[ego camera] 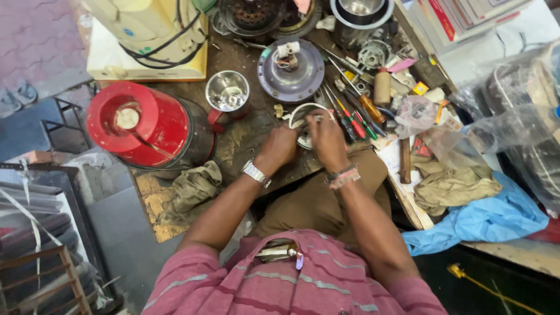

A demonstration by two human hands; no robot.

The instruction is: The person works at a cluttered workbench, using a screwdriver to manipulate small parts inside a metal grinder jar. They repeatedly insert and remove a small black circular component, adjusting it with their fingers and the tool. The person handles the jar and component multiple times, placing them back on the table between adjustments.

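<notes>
part under hands (304,139) hidden, books (466,14) cropped

A red mixer base (140,122) stands on the cluttered desk (239,146) beside a steel jar (227,93). Screwdrivers (353,119) lie near a round grey plate (291,71).

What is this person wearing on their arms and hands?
The left hand is bare, with a silver metal wristwatch at the wrist. The right hand is bare too, with pinkish thread bands round the wrist. Short sleeves of a maroon shirt with grey stripes cover the upper arms.
</notes>
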